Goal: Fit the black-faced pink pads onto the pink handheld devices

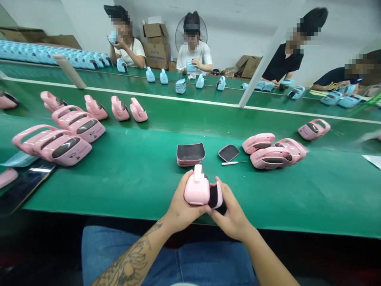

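Close to the table's front edge, my left hand [181, 208] is closed around a pink plastic housing with a loop handle [197, 190]. On its right side, my right hand [230, 214] grips a curved pink panel with a black inner face [219, 194], held against or right beside the housing; whether they touch is hard to tell. Just beyond my hands lies a stack of pink-edged dark panels [191, 154]. A single dark panel [229, 152] rests to its right, with a thin white-handled tool [230, 163] in front of it.
Pink housings stand in groups at the left [71, 151] and right [269, 158] of the green table [133, 178]. A dark flat device [28, 182] lies front left. Across a white rail [166, 97], several co-workers handle light blue housings [150, 74]. A slanted white post [253, 83] rises from the rail.
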Tool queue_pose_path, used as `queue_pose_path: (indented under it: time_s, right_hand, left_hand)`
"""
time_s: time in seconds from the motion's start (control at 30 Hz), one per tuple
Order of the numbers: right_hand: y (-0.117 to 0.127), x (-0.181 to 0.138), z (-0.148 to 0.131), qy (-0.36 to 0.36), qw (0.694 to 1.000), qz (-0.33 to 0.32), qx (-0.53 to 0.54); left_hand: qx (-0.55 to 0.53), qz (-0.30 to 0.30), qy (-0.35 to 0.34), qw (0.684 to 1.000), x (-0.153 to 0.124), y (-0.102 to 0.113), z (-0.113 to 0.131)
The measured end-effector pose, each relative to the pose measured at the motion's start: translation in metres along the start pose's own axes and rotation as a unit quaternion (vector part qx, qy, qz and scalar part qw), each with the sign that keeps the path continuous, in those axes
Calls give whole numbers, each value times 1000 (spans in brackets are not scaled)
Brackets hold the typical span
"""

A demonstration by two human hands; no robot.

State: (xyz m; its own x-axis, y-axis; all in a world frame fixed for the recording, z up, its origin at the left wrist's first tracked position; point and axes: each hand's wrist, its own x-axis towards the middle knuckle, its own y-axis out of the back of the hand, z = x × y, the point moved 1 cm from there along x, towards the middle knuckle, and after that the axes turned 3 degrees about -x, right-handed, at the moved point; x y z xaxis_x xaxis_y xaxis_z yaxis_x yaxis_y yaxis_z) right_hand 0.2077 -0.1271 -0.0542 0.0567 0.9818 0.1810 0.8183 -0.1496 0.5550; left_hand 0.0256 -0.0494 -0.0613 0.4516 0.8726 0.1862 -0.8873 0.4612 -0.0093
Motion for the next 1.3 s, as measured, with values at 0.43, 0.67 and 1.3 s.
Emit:
queue_pose_path:
  time_s: [0.43,0.67,1.3]
  right_hand:
    - [-5,4,-22,52,995,-64,-62]
    - [-2,4,-34,50,992,-71,-97]
    - [57,-20,19,-281,871,62,-398]
  left_hand:
    - [-142,-9,5,990,-14,14,3]
    - [-131,-9,-1,991,-17,16,1]
    - [24,52,-15,998,-15,16,9]
